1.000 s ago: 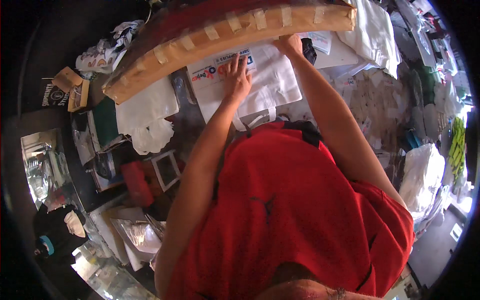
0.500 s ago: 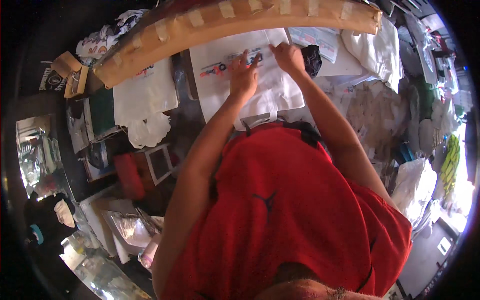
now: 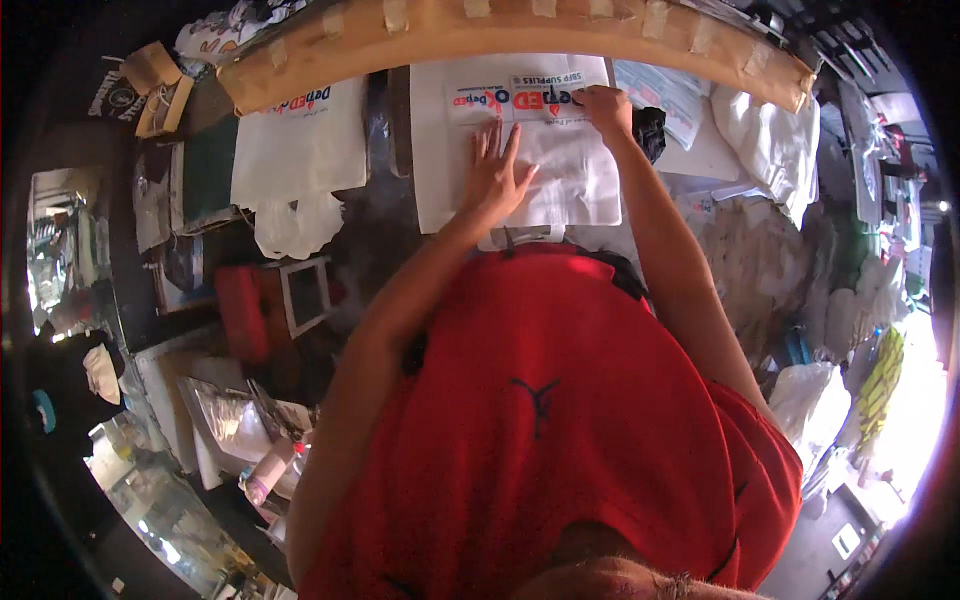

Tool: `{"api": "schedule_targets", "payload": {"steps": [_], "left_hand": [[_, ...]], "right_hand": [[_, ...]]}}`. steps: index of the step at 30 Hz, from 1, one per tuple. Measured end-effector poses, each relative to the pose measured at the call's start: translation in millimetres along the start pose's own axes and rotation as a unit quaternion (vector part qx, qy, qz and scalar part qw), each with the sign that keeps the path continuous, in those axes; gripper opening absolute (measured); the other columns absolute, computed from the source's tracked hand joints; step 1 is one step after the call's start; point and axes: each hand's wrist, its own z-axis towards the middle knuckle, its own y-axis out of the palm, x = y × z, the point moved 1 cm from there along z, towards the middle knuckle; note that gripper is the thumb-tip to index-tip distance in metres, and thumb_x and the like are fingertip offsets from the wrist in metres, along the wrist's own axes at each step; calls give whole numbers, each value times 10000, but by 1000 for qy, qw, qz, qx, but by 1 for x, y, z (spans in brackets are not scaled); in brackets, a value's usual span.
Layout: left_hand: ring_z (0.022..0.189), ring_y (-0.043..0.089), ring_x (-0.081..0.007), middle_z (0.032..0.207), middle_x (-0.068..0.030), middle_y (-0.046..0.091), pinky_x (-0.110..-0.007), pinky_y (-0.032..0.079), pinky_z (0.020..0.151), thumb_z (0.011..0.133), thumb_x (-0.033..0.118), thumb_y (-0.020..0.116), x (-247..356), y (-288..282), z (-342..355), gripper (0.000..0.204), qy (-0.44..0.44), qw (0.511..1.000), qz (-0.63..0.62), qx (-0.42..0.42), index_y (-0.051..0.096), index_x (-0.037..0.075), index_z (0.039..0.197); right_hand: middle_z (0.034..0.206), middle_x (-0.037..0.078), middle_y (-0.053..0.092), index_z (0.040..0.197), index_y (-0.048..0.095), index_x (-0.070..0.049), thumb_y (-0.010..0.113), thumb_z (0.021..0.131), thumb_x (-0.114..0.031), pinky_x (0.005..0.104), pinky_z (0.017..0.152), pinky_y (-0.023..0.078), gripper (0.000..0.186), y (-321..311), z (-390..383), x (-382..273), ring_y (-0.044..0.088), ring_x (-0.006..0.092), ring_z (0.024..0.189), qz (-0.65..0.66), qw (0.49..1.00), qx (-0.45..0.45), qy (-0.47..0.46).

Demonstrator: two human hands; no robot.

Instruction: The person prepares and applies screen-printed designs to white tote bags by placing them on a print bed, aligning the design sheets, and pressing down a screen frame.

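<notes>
A flat white bag lies before me with coloured lettering across its far half and a handle loop at its near edge. My left hand rests on it with fingers spread, just nearer than the lettering. At the right end of the print my right hand bends its fingers into a pinch. What lies between those fingertips, if anything, is too small to make out. Faint rectangular outlines, like clear film, surround parts of the print.
A long brown taped bar spans the far side. Another printed white bag lies left, near an open cardboard box. On the right are a crumpled black item, a white plastic bag and a stained board.
My left hand has drawn back toward me off the lettering, and its fingers lie flatter. The right hand stays by the print's right end. The whole view has shifted slightly.
</notes>
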Motion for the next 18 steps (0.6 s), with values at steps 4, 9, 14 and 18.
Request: {"api": "schedule_targets", "payload": {"steps": [4, 9, 14, 18], "left_hand": [[1318, 330, -476, 1482, -270, 286, -609, 204, 1099, 867, 369, 645, -1, -1, 0, 726, -28, 999, -22, 10, 328, 77, 1450], [1322, 332, -450, 1493, -234, 293, -604, 219, 1092, 867, 384, 638, -10, -1, 1, 691, -44, 999, 27, 8, 371, 90, 1433], [1318, 333, -440, 1493, -223, 300, -607, 226, 1086, 868, 398, 631, -2, -9, 5, 669, -47, 998, 34, -5, 400, 89, 1415], [1312, 337, -442, 1503, -214, 287, -608, 221, 1087, 868, 406, 627, -3, -9, 4, 661, -49, 998, 32, 14, 415, 89, 1407]], "right_hand": [[872, 90, 716, 856, 743, -109, 697, 764, -403, 375, 749, 516, 311, 8, -9, -3, 680, 273, 804, 8, 1000, 16, 17], [832, 128, 710, 830, 731, -72, 730, 722, -421, 384, 715, 539, 365, 11, 2, 2, 694, 291, 784, -3, 999, 7, -35], [834, 147, 711, 936, 713, -58, 754, 733, -319, 386, 718, 543, 334, 10, -7, 1, 696, 283, 764, 43, 995, 72, -47], [1041, 197, 669, 1131, 639, -37, 730, 766, -287, 374, 805, 528, 451, 4, -27, -12, 667, 298, 919, 33, 992, 106, -52]]}}
